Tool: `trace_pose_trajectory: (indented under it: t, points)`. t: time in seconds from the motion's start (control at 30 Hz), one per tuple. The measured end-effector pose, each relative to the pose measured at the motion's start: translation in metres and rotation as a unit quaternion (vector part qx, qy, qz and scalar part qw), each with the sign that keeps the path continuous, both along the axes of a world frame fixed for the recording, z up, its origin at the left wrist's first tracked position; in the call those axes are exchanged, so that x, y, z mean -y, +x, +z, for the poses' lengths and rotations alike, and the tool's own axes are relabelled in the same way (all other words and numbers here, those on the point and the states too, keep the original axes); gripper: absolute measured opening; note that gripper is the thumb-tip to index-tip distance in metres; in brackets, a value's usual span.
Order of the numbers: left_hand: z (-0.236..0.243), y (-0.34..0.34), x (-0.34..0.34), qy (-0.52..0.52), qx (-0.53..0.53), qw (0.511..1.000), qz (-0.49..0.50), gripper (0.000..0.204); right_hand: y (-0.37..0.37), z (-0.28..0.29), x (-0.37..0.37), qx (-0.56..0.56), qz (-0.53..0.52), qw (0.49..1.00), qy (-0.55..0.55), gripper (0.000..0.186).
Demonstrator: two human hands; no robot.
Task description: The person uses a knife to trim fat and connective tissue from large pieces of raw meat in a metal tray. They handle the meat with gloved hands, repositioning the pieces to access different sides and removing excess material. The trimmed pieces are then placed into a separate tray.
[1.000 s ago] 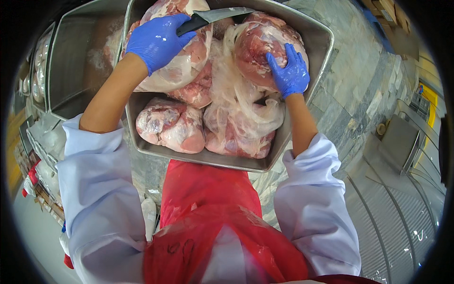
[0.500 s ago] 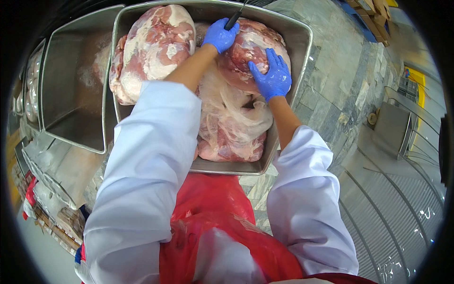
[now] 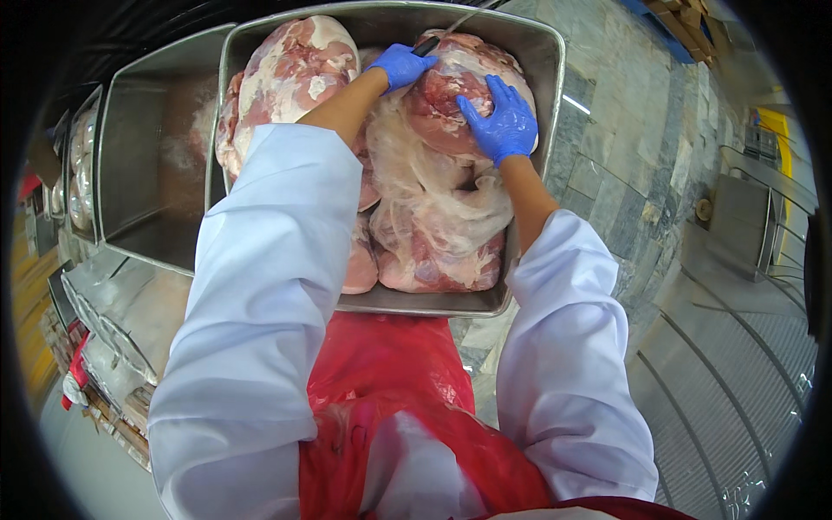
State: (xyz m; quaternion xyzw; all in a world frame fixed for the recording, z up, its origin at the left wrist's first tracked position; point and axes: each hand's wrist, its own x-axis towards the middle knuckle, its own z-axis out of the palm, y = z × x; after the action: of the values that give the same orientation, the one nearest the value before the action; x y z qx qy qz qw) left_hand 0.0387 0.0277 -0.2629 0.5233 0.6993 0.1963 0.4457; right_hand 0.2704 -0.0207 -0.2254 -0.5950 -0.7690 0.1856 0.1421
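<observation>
My blue-gloved left hand grips a black-handled knife at the upper left of a large raw meat piece in a steel tub; the blade points toward the tub's back rim. My gloved right hand rests on that piece with its fingers apart. Below it, crumpled clear plastic film lies over another piece. A big fat-streaked piece sits at the tub's left, and my left sleeve hides part of what is under it.
A second steel tub stands at the left, mostly bare inside, beside a container of wrapped items. Cardboard boxes and a yellow object are at the right, beyond the tiled floor. Ribbed steel surfaces fill the lower right.
My left hand with the knife has moved rightward from the left piece to the right one. My right hand stays on the right piece, slightly higher in the picture.
</observation>
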Motion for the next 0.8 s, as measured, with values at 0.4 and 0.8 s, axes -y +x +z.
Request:
trace_pose_trajectory:
  t: [0.4, 0.8]
  points:
    - [0.124, -0.045, 0.098, -0.127, 0.478, 0.857, 0.147, 0.02, -0.023, 0.012, -0.007, -0.051, 0.089, 0.989, 0.111, 0.091]
    - [0.145, -0.07, 0.263, -0.037, 0.5, 0.811, 0.302, 0.014, -0.122, -0.008, -0.031, 0.322, 0.316, 0.89, 0.066, 0.054]
